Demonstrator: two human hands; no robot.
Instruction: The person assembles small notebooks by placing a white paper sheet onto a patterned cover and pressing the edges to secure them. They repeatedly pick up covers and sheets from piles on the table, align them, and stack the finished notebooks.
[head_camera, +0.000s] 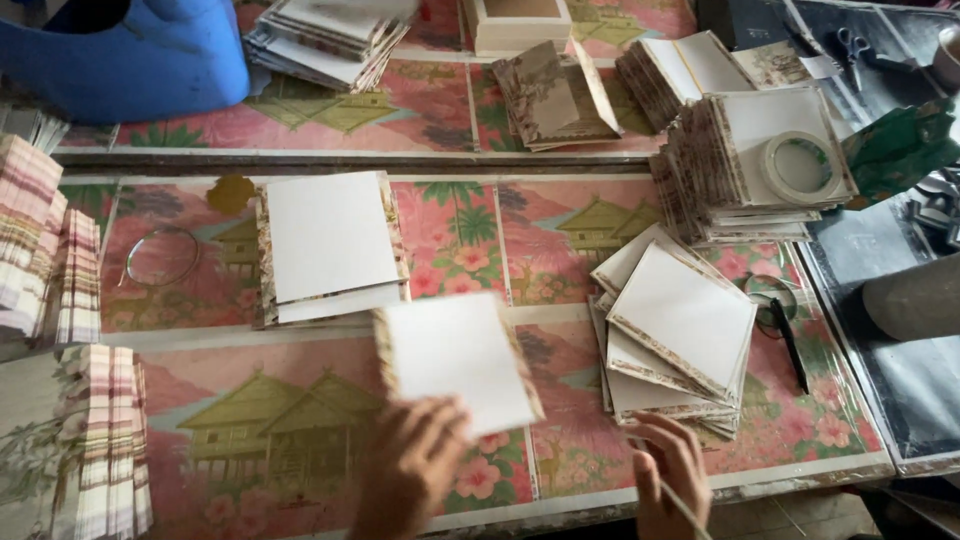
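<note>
Card (458, 362), a white square board with a patterned paper edge, lies tilted and blurred on the bench (300, 410) near the front edge, its lower corner pinched in the fingers of the left hand (412, 462). To its right, the right hand (672, 470) has its fingers curled around a thin stick (685, 508), with the fingertips just beside the front of a fanned stack (680, 335) of similar cards. Behind the held card sits a neater pile (330, 245), white faces up. Farther back on the right, a taller pile carries a tape roll (800, 165) on top. A black pen (792, 345) lies right of the fanned stack. Bundles of striped paper (95, 440) stand along the left edge. The bench is covered in pink sheeting printed with huts, palms and flowers. Scissors (852, 45) rest at the far right corner.
</note>
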